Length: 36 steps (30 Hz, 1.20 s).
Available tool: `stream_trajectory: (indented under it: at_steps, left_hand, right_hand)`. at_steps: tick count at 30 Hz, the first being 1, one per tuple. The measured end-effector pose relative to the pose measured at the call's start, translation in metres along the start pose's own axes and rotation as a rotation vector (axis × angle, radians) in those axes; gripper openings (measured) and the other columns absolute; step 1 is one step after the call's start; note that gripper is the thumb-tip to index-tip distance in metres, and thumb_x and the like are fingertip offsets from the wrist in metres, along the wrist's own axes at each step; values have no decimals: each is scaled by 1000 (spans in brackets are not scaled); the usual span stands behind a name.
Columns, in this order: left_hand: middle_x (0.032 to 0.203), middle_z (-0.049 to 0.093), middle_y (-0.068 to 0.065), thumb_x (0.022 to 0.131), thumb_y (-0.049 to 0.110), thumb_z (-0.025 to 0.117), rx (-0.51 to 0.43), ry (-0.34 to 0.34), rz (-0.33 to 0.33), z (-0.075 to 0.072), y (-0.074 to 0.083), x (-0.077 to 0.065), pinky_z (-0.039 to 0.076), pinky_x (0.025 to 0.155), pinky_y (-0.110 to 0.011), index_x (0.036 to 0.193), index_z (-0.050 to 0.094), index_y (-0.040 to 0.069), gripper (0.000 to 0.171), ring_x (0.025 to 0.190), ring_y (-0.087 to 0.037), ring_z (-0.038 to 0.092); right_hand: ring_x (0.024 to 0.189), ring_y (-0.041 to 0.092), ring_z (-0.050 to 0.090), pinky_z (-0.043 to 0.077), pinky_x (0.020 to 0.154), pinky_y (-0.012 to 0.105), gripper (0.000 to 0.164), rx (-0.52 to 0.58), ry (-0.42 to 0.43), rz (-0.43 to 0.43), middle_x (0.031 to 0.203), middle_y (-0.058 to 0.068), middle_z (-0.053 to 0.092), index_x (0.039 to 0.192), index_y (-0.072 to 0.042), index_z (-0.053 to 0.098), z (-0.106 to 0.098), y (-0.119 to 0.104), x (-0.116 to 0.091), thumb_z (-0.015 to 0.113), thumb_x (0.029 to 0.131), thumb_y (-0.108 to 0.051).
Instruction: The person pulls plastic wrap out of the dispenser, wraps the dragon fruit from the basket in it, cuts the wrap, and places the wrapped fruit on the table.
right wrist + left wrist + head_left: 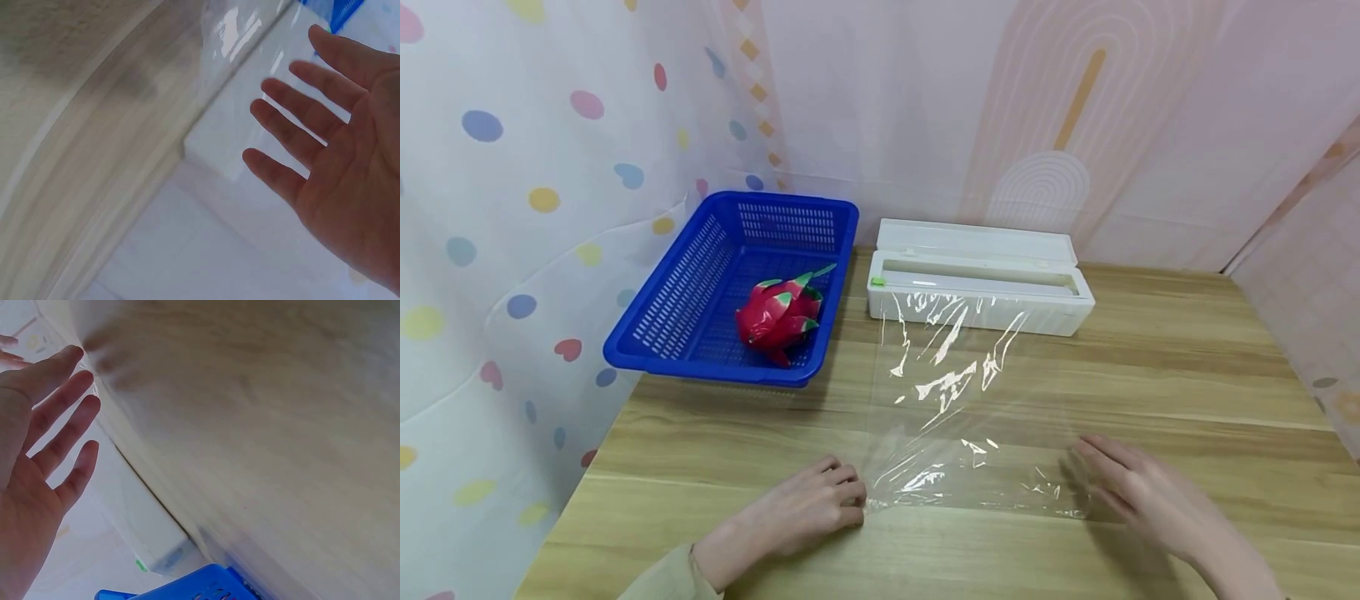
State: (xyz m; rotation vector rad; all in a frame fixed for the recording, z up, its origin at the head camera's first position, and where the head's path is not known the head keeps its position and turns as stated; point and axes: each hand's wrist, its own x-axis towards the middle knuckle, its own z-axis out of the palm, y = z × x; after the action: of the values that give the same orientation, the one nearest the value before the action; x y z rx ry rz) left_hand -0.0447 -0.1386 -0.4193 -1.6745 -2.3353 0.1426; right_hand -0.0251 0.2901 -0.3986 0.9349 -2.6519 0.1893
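Clear cling film [970, 433] stretches from a white dispenser box [977, 312] toward the front of the table. At the film's front left corner is my left hand [816, 504], its fingers slightly bent. The left wrist view shows those fingers [69, 428] spread apart with nothing clearly between them; whether they touch the film I cannot tell. My right hand [1150, 492] is beside the film's right edge. Its fingers [306, 112] look spread and relaxed in the right wrist view, with the palm bare. The box's lid [977, 242] stands raised at the back.
A blue plastic basket [655, 364] stands at the back left of the wooden table [1187, 375]. Inside it lies a red dragon fruit [778, 317] with green-tipped scales. A patterned curtain [880, 108] hangs behind the table. A small green piece [877, 282] sits on the box's left end.
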Motion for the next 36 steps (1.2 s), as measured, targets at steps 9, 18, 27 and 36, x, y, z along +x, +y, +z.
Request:
stream_trajectory:
  at_steps: [9,18,27,36]
  left_hand:
    - [86,62,13,75,21,66,-5,39,21,2,-1,1,44,77,-25,79,64,26,7,83,-8,55]
    - [91,68,12,80,25,68,-46,40,2,-4,-4,6,49,81,-27,86,68,26,7,88,-8,59]
    - [89,73,0,73,19,74,-66,394,-222,-31,-43,23,56,80,-34,91,72,12,19,87,-17,67]
    - [103,69,-14,82,13,70,-94,546,-677,-52,-108,24,51,79,-47,105,69,4,24,100,-32,61]
  right_hand:
    - [122,40,53,44,97,59,73,29,-310,87,142,18,48,136,-3,49,18,-7,14,71,77,-42]
    - [129,39,47,41,101,57,76,41,-394,172,147,19,41,137,-4,49,20,-14,4,71,76,-43]
    - [127,34,50,44,99,49,77,-26,-300,133,144,15,46,135,-7,52,24,-14,-3,73,73,-47]
    - [126,33,51,43,99,47,77,-40,-284,131,143,14,47,134,-8,53,25,-15,-3,73,72,-47]
